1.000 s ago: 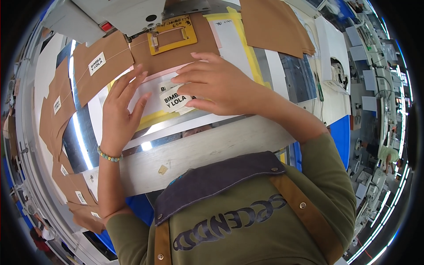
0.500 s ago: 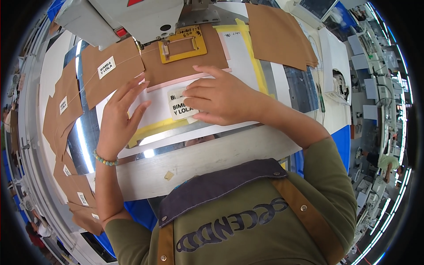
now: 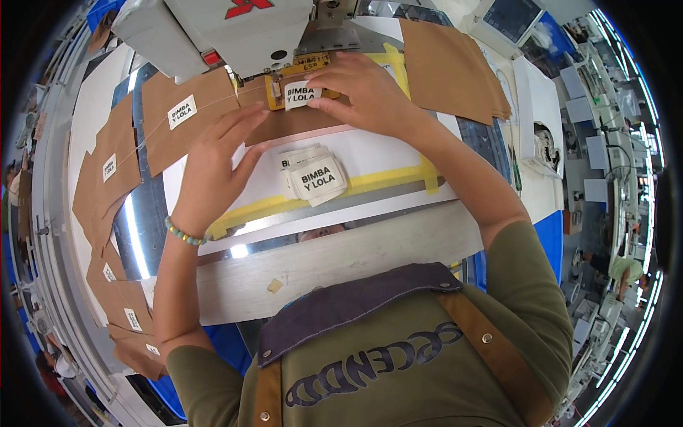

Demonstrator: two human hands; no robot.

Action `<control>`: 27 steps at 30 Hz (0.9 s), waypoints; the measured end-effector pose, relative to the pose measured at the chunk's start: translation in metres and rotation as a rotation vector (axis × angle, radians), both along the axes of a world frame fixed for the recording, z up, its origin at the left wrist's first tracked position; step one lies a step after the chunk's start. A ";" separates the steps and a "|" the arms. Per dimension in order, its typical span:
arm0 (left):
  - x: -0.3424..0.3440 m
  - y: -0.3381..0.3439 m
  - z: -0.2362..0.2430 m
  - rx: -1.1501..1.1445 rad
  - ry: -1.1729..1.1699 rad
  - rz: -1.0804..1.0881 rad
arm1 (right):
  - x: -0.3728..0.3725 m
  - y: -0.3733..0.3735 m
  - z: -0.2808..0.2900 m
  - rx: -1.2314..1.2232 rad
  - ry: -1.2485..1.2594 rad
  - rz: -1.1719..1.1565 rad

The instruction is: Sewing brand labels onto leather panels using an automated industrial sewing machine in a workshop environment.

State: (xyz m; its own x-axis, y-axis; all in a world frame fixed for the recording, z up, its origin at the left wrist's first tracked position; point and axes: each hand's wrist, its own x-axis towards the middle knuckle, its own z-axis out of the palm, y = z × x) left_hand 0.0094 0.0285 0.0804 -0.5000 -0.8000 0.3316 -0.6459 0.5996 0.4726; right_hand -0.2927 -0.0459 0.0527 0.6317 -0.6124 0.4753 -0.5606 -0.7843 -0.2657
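Note:
My right hand [image 3: 373,92] pinches a small white label [image 3: 302,95] with dark print between thumb and fingers, over a yellow rectangular frame [image 3: 274,91]. The frame lies on a brown sheet piece [image 3: 292,127] under the sewing machine head [image 3: 235,34]. To the left, my left hand [image 3: 217,160] has its fingers stretched out and its thumb apart. Its fingertips are at the left part of the brown piece, close to the frame; whether they touch it I cannot tell. A loose pile of white labels [image 3: 320,178] lies nearer to me, between my forearms.
Left of the machine, a chain of brown pieces with sewn-on labels [image 3: 158,135] hangs down the table's left side, joined by thread. A stack of plain brown pieces [image 3: 455,71] lies at the far right. Beyond it stand a screen [image 3: 509,20] and a white housing [image 3: 533,92].
My right hand has moved from the label pile up to the yellow frame, carrying one label. My left hand has shifted slightly right, toward the frame. The pile now shows uncovered.

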 end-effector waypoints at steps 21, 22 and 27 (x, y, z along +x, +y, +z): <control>-0.024 -0.047 -0.045 -0.146 -0.257 -0.077 | -0.016 -0.009 -0.017 -0.038 0.292 -0.026; -0.023 -0.048 -0.044 -0.129 -0.249 -0.076 | -0.011 -0.014 -0.016 -0.012 0.237 0.001; -0.019 -0.043 -0.038 -0.096 -0.228 -0.078 | 0.005 -0.015 -0.025 0.126 0.094 0.092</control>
